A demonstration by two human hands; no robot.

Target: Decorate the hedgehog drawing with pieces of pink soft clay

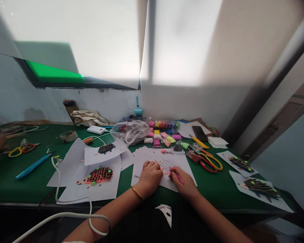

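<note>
Where the green tabletop (126, 179) ends at the lower left of the frame, a white cable (66, 215) drops past its front edge and loops across the left arm (119, 211). A clay hedgehog (101, 176) on paper lies left of centre, near that edge, and only a narrow strip of green separates its paper from the white drawing sheet (188, 168) at lower centre. On this sheet the left hand (152, 173) rests with its fingers curled well in; whether it grips anything, I cannot tell. Right of the right hand (183, 184), a wider stretch of green reaches towards 2 hedgehog cards (263, 189) at the lower right, with red-handled scissors (210, 171) along its upper side.

Between and just above the hands, the hedgehog outline (168, 164) points its snout left, its long axis running sideways. The pink pen-like tool (179, 179) slants from upper left to lower right, tip towards the drawing; the right hand's thumb and fingers pinch it, leaving its rear end showing.

Dark lines form the outline, its body filled with small marks. Smooth, salmon-pink clay pieces (166, 173) lie by its lower side. The tool is slim and brighter pink.
</note>
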